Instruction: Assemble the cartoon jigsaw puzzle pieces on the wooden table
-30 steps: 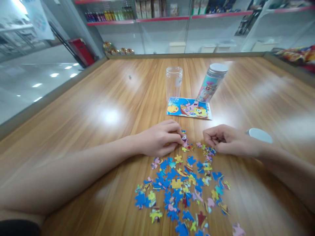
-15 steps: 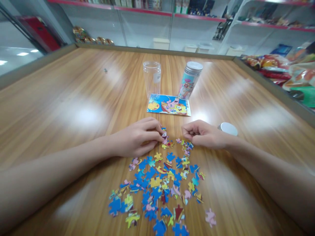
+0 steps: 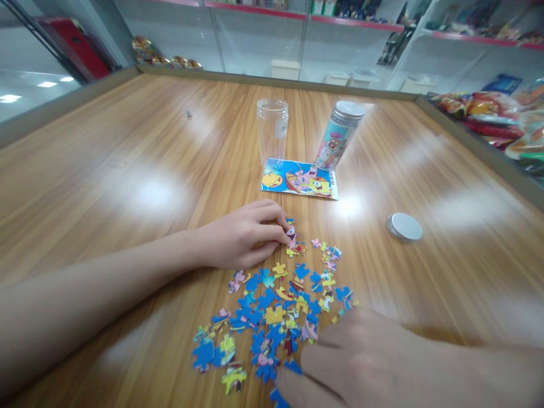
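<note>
My left hand [image 3: 250, 233] rests on the table, thumb and fingertips pinched at the left edge of a small joined strip of puzzle pieces [image 3: 291, 233] with a pink cartoon face. Low at the right, my right hand [image 3: 361, 362] is spread over the near right side of the loose pile, slightly blurred, its fingers apart and bent down. No piece shows in it, and it hides part of the heap. Loose puzzle pieces [image 3: 275, 315] in blue, yellow and pink lie scattered between my hands. A picture card [image 3: 302, 180] of the cartoon lies flat beyond them.
An uncapped clear plastic jar [image 3: 272, 133] and a lidded jar [image 3: 340, 136] with a cartoon label stand at the card's far side. A silver lid [image 3: 406, 226] lies to the right. Packaged goods [image 3: 480, 116] border the wooden table [image 3: 127, 147] at right.
My right hand has moved from beside the joined strip toward me, down over the loose pieces, its fingers uncurling. My left hand stays at the strip. The view has shifted slightly.
</note>
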A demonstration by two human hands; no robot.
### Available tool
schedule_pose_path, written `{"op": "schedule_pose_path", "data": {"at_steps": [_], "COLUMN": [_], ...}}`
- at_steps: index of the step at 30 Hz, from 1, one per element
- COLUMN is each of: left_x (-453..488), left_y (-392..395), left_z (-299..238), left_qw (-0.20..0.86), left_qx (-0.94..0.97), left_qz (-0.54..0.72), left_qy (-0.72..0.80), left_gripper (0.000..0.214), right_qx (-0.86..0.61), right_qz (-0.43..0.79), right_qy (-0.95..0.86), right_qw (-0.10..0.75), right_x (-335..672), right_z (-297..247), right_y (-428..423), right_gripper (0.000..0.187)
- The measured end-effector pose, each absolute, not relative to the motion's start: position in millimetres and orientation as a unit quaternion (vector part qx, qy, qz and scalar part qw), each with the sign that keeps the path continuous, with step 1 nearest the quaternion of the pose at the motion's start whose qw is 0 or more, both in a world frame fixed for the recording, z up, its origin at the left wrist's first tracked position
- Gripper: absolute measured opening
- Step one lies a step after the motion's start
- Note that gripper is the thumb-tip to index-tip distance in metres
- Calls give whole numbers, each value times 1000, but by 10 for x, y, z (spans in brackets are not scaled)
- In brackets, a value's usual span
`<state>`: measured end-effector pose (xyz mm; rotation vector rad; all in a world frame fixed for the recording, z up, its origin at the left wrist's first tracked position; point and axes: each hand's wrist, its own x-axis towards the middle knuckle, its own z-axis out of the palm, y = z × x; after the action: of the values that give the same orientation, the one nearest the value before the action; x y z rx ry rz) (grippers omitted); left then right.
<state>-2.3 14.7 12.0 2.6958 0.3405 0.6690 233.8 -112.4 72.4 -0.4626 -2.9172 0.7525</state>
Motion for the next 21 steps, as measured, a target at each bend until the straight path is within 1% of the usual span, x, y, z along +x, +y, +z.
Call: {"op": "schedule_pose_path", "data": {"at_steps": [2, 4, 10, 14, 18, 19, 21], "left_x": [-25, -27, -29, -33, -51, -56, -62], "left_y": [147, 145, 136, 134, 151, 156, 164], "left_z": [118, 118, 122, 112, 89, 83, 73], "left_qw": [171, 172, 178, 185, 186, 185, 183], "left_qx": [949, 949, 948, 949, 944, 942, 935], "left_qz": [234, 235, 233, 220, 228, 234, 245], "left_qy": [123, 126, 126, 131, 145, 156, 179], "left_gripper": [25, 25, 25, 27, 29, 29, 29], "right_qx": [-156, -173, -212, -220, -209, -205, -198], "right_qz": [220, 205, 207, 234, 264, 270, 281], "right_qy": [-963, -963, -955, -947, -942, -941, -939], "right_qw": [18, 5, 5, 11, 5, 2, -4], "right_x": [2322, 2324, 2301, 2316, 2384, 2388, 2367], "right_z": [704, 648, 525, 507, 507, 497, 454], "right_y": [-1187, -1200, -1223, -1188, -1131, -1109, -1055], "right_gripper": [23, 25, 23, 15, 27, 26, 17]}}
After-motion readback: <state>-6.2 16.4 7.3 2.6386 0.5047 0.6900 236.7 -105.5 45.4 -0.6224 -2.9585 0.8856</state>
